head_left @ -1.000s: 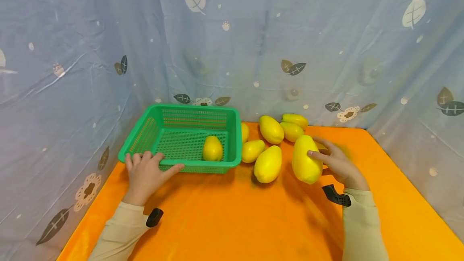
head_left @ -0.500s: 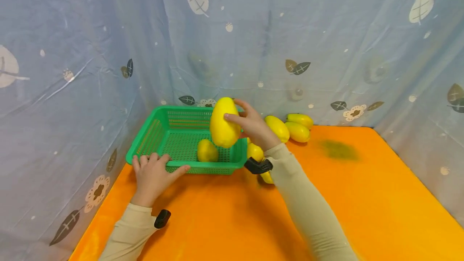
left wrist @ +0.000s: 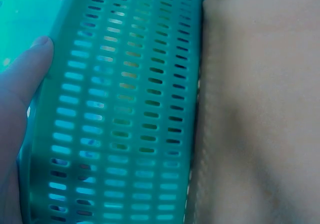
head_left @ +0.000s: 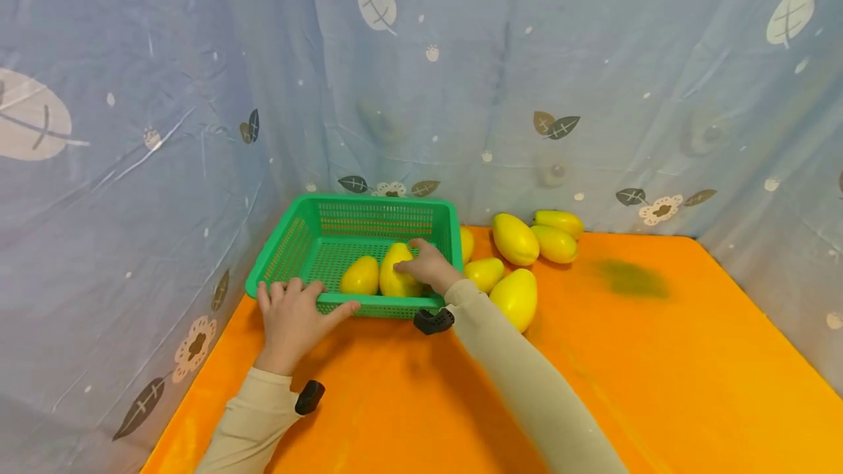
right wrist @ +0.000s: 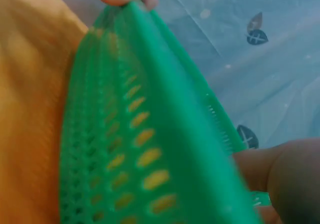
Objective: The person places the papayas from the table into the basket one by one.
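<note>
A green plastic basket [head_left: 266, 258] with slotted walls stands on the orange table. My left hand [head_left: 294, 322] grips its front rim near the left corner; in the left wrist view the thumb [left wrist: 35, 67] lies at the rim. Inside the basket, my right hand [head_left: 431, 269] holds a large yellow mango [head_left: 394, 278], thumb and fingers on its right side. Another yellow mango [head_left: 360, 276] lies just left of it in the basket. The right wrist view shows the basket's wall [right wrist: 150, 134], blurred, hiding the held mango.
Several more yellow mangoes lie right of the basket, among them a near one [head_left: 517, 300] and one at the back [head_left: 516, 238]. A patterned blue curtain [head_left: 461, 93] hangs behind and at both sides. A greenish stain [head_left: 631, 279] marks the tablecloth at right.
My right hand has carried the mango leftward from beside the pile, over the basket's right side and down into it. My left hand keeps its place on the rim.
</note>
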A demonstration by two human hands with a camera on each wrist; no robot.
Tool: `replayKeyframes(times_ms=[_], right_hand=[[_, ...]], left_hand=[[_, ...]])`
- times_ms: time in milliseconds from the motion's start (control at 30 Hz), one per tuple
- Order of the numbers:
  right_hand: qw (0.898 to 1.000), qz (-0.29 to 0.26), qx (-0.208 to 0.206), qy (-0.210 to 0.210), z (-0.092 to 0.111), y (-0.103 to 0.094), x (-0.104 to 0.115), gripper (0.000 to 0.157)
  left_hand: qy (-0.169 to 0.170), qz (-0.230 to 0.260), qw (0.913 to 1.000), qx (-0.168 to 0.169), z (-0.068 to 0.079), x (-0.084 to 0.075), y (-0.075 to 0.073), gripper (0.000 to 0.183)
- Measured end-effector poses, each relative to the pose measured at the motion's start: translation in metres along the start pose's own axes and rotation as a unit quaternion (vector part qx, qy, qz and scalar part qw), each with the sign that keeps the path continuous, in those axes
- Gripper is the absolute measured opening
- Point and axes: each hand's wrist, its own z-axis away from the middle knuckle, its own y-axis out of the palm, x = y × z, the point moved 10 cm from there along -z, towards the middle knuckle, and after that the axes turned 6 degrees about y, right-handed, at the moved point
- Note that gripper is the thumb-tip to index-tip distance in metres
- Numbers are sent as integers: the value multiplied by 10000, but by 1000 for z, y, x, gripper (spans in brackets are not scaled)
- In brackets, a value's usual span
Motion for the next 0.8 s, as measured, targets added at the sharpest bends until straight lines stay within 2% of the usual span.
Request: replayKeyframes(times_ms=[167,367,500,633,700,800], right_hand=[[9991,-298,260,151,3,11,-3,67],[9993,-296,212,42,5,12,0,65],[9991,-359,186,-115,13,5,2,65],[9959,-754,-24,-490,31,-23,9,63],[9923,-974,-197,-739,45,-48,12,62],[9840,-1358,-607,-984,69,-97,9,61]], left_hand=[[4,32,10000,4,0,-1,3,77],[-91,120,9999,30,2,0,4,76],[-133,167,9997,108,3,0,4,77],[-109,223,9997,67,2,0,3,76],[-67,218,9997,-9,1,0,1,75],[-18,204,9998,-88,1,0,-2,72]])
